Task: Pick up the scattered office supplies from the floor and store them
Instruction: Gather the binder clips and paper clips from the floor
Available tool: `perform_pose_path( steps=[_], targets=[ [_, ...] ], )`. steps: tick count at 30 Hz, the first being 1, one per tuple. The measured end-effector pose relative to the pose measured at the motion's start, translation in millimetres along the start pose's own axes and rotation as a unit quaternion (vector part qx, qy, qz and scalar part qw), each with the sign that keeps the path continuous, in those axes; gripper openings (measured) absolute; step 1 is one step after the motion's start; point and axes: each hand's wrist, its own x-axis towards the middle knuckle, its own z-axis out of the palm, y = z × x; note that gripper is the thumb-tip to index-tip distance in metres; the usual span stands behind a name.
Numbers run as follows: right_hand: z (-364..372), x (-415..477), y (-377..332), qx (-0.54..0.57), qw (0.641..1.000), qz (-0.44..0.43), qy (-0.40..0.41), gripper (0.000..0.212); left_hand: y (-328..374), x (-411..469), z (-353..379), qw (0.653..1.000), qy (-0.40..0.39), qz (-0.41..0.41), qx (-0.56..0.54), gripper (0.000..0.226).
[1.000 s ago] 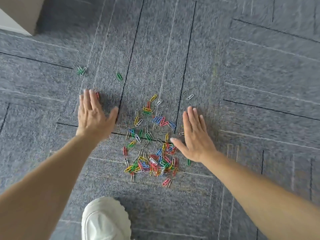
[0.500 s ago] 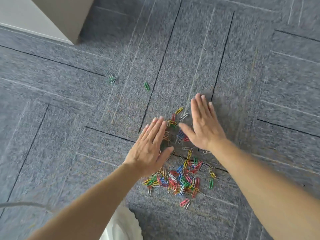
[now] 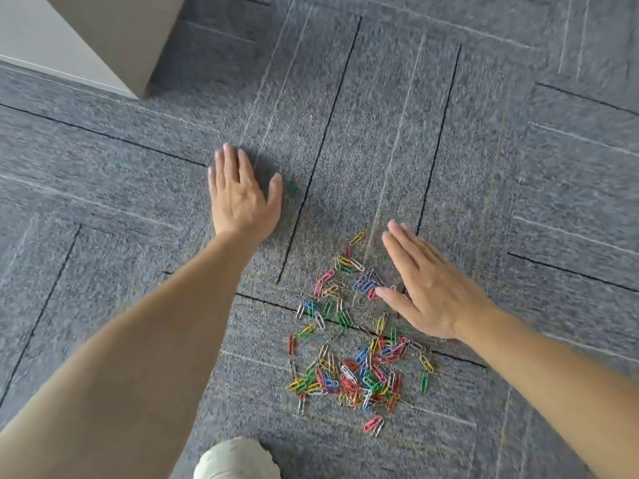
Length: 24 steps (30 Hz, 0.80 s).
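Down on the grey carpet floor (image 3: 484,140), both hands are spread flat, palms down, and neither holds anything. Left hand (image 3: 242,198) sits well out from the pile, fingers together and stretched forward, thumb splayed wide to its right; just off that thumb tip there's a green smudge (image 3: 293,187), too blurred to name for sure. Right hand (image 3: 427,288) lies open too, fingers angled up and to the left, thumb reaching toward the clips and touching or nearly touching a pink one at the edge of the upper scatter. Paper clips (image 3: 352,371), red, blue, green, yellow, pink and white, lie between the two forearms: a loose spread just left of the right hand's thumb, then a dense heap below and left of that wrist. One yellow clip (image 3: 357,238) lies alone above the group, near the right fingertips. A pink and white pair (image 3: 373,424) sits apart below the heap. Light-coloured shoe toe (image 3: 238,459) shows at the bottom edge, below the left forearm. Beige wall corner (image 3: 114,39) stands far beyond the left hand.
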Motion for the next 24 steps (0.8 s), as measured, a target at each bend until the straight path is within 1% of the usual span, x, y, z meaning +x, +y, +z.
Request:
perform_pose_path(
  steps=[2, 3, 4, 6, 7, 8, 9, 11, 12, 13, 14, 16, 18, 21, 24],
  targets=[
    [-8.7, 10.2, 0.2, -0.003, 1.000, 0.021, 0.000, 0.082, 12.7, -23.2, 7.2, 0.994, -0.015, 0.109, 0.008, 0.079],
    [-12.0, 17.3, -1.9, 0.003, 0.999, 0.034, 0.000, 0.082, 20.6, -38.9, 11.3, 0.985, -0.030, 0.168, -0.001, 0.077],
    [-15.3, 24.7, -5.1, 0.014, 0.999, 0.050, -0.003, 0.083, 28.1, -54.9, 15.5, 0.972, -0.050, 0.228, -0.014, 0.076],
    [-19.2, 39.0, -12.2, 0.036, 0.995, 0.096, -0.008, 0.084, 40.3, -82.1, 22.8, 0.934, -0.090, 0.343, -0.037, 0.075],
    [-20.0, 44.0, -14.9, 0.039, 0.992, 0.119, -0.009, 0.085, 43.2, -89.2, 25.6, 0.919, -0.097, 0.379, -0.050, 0.073],
    [-20.1, 47.5, -16.8, 0.034, 0.990, 0.134, -0.012, 0.086, 44.4, -91.2, 25.8, 0.916, -0.096, 0.386, -0.059, 0.072],
    [-19.9, 49.7, -17.7, 0.026, 0.989, 0.144, -0.014, 0.086, 44.6, -89.0, 24.8, 0.926, -0.090, 0.363, -0.058, 0.072],
    [-21.4, 52.9, -17.0, 0.024, 0.988, 0.152, -0.021, 0.088, 45.6, -75.5, 19.9, 0.956, -0.083, 0.280, -0.025, 0.077],
    [-23.4, 55.4, -17.8, 0.030, 0.988, 0.151, -0.032, 0.091, 47.1, -67.1, 16.3, 0.965, -0.089, 0.248, 0.005, 0.080],
    [-24.3, 58.2, -19.9, 0.038, 0.987, 0.144, -0.052, 0.093, 49.1, -61.8, 14.7, 0.966, -0.098, 0.237, 0.035, 0.082],
    [-24.8, 59.4, -23.7, 0.045, 0.987, 0.131, -0.076, 0.096, 51.9, -61.4, 13.7, 0.961, -0.107, 0.249, 0.057, 0.082],
    [-19.9, 54.2, -33.9, 0.044, 0.989, 0.087, -0.115, 0.099, 53.6, -75.1, 14.4, 0.938, -0.122, 0.316, 0.071, 0.082],
    [-9.4, 38.6, -41.6, 0.035, 0.990, 0.039, -0.129, 0.098, 46.5, -101.7, 18.7, 0.916, -0.135, 0.369, 0.077, 0.082],
    [3.9, 6.5, -43.6, 0.026, 0.990, -0.011, -0.138, 0.091, 31.2, -139.2, 24.1, 0.907, -0.157, 0.385, 0.066, 0.081],
    [14.5, -24.3, -36.8, 0.040, 0.989, -0.042, -0.136, 0.085, 23.2, -165.1, 26.8, 0.890, -0.163, 0.426, 0.027, 0.077]
  ],
)
